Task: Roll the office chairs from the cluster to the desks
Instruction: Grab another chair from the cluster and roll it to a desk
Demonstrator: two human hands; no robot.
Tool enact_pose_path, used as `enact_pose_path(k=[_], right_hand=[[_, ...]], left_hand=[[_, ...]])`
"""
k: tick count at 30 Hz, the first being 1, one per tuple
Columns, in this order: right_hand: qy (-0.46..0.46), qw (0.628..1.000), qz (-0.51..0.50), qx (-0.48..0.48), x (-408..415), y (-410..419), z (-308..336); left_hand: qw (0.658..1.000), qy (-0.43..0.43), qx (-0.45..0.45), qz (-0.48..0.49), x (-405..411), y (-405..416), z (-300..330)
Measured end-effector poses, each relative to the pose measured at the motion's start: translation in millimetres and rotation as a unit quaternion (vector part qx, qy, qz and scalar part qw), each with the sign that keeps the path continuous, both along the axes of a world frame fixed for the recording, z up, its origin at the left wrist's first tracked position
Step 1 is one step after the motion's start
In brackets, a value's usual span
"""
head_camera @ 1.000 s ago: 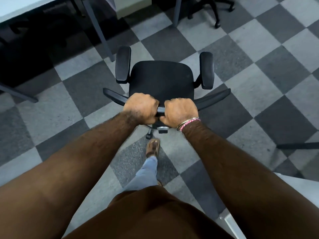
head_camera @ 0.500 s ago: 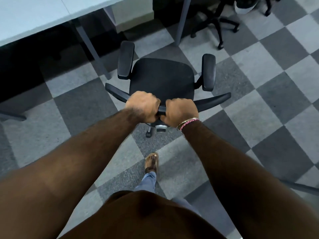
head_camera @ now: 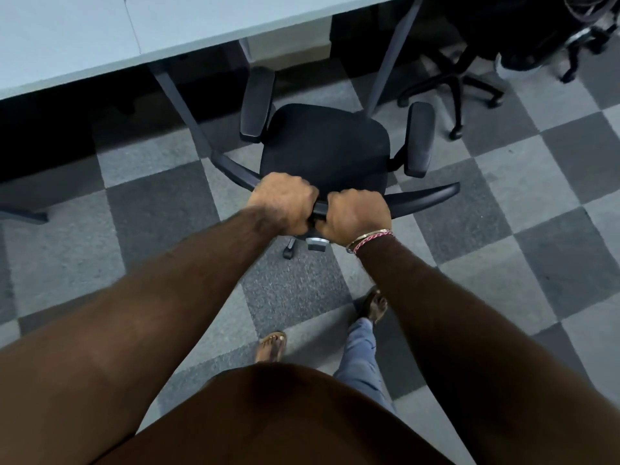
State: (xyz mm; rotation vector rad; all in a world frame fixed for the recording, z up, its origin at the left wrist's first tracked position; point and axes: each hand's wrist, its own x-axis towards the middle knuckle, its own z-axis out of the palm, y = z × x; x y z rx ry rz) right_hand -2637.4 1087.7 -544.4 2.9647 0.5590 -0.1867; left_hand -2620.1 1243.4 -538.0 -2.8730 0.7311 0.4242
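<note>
My left hand (head_camera: 283,203) and right hand (head_camera: 356,214) curl tight round the top edge of the office chair (head_camera: 323,152) backrest, side by side. The seat sits just ahead of my knuckles, near the desk (head_camera: 100,38) beyond but not yet tucked under. Another chair (head_camera: 469,62) stands far right; I judge this delivery nearly finished.

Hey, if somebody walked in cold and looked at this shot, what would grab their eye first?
Probably the two hands, left hand and right hand, gripping side by side the top of the backrest of a black office chair at centre frame. Next, the pale desk across the top left, the chair's left armrest just short of its edge. Underneath everything lies a grey checkered carpet.
</note>
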Motion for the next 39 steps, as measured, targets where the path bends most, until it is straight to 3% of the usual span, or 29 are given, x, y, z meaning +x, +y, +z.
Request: enact_pose_path(k=[10,19,39], right_hand=[[0.014,0.991,0.13,-0.006,104.9,-86.7,1.2],[0.017,0.976,0.215,-0.016,186.3,-145.9,0.7],[0.009,0.972,0.237,-0.011,411.1,-58.4,-2.1]], left_hand=[[0.991,0.014,-0.002,0.133,64.9,-88.3,7.3],[0.98,0.044,-0.002,0.192,118.9,-153.6,16.9],[0.975,0.021,-0.003,0.222,337.5,-67.0,4.8]])
